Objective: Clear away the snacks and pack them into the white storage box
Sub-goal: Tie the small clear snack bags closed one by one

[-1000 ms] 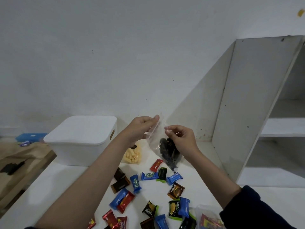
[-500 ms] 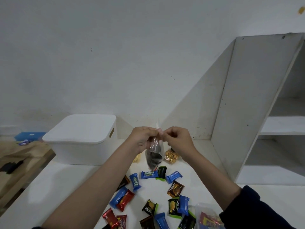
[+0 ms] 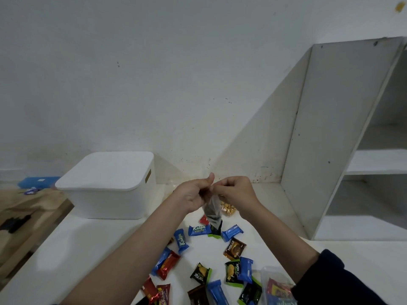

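Hands (image 3: pixel 193 195) (image 3: pixel 235 194) pinch crinkly clear plastic bag (image 3: pixel 211 209).

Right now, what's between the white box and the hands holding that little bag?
In the head view, only bare white tabletop separates the white storage box from the left hand. The loose snack packets lie nearer the camera.

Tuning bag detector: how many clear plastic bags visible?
3: dark-snack bag pinched by left hand and right hand; yellow-snack bag behind; candy bag bottom right. Others possibly hidden.
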Tool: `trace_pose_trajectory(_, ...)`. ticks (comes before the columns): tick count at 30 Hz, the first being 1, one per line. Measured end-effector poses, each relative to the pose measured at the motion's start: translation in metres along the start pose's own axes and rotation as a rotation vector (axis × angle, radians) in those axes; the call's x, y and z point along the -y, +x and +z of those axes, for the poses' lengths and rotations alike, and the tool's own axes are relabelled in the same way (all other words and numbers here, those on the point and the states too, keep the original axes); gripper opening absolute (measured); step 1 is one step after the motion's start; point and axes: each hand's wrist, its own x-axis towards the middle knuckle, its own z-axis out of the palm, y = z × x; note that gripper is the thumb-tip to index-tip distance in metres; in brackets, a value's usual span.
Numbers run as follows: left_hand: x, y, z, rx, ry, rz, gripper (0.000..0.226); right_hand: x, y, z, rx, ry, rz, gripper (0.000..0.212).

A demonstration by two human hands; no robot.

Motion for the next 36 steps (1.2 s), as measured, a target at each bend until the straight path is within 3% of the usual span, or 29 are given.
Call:
trace_pose_trajectory(5, 0.001, 0.002, -0.007, 0.026, 0.098, 0.006, 0.014, -0.003, 0.002, -0.002, -0.011, 0.056, 0.079, 0.011)
trace_pose_trajectory(13, 0.004, 0.005, -0.019, 0.121, 0.230, 0.106, 0.019, -0.010, 0.007, -0.003, 0.030, 0.340, 0.325, 0.009)
trace_pose_trajectory(22, 0.011, 0.008, -0.023, 0.133, 0.310, 0.252, 0.014, -0.019, 0.009, -0.005, 0.048, 0.423, 0.329, 0.017)
trace_pose_trajectory(27, 0.015, 0.009, -0.026, 0.230, 0.254, 0.308, 0.018, -0.021, 0.013, -0.003, 0.080, 0.496, 0.370, 0.014)
trace_pose_trajectory(33, 0.016, 0.013, -0.032, 0.228, 0.286, 0.265, 0.019, -0.030, 0.013, -0.008, 0.170, 0.456, 0.339, 0.023)
trace_pose_trajectory(36, 0.007, 0.015, -0.035, 0.188, 0.417, 0.212, 0.018, -0.039, 0.016, -0.015, 0.136, 0.393, 0.296, 0.022)
